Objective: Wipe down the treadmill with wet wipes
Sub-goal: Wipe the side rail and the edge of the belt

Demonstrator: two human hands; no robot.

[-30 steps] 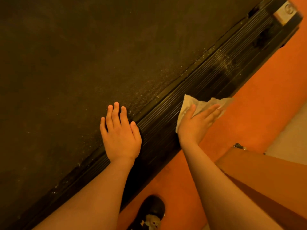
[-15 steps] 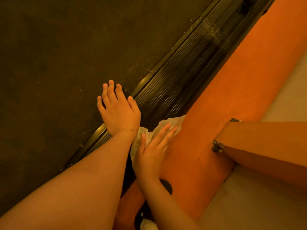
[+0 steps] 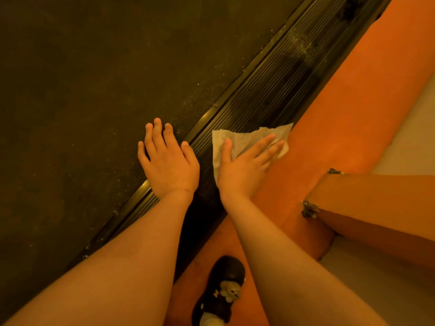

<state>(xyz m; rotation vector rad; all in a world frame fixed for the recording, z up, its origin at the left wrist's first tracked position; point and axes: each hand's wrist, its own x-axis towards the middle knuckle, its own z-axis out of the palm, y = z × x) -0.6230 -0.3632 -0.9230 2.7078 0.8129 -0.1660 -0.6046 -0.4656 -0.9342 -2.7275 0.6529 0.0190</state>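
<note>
My right grip (image 3: 247, 165) lies flat on the wet wipe (image 3: 244, 137). The fingers are straight and close together, the thumb is set apart, and it presses the sheet down without pinching it. The wipe is spread and a little wrinkled, just right of the frame's centre. It lies on the ribbed side rail (image 3: 270, 90) of the treadmill (image 3: 70, 172), and its far corner reaches the rail's outer edge.

My left grip (image 3: 168, 163) is just beside, apart from the wipe, also flat, with fingers slightly spread. Its fingertips rest on the dark belt (image 3: 94, 78) and its heel on the rail.

The rail runs diagonally from lower left to upper right, with pale dust specks (image 3: 303, 45) toward the upper right. Next to the rail is an orange floor strip (image 3: 353, 90), then a paler floor (image 3: 414, 137) at the right edge. A brown box (image 3: 376, 208) with a torn corner stands at the right. At the bottom, a black shoe (image 3: 221, 292) with a small pale ornament is on the orange strip. The light is warm and dim.
</note>
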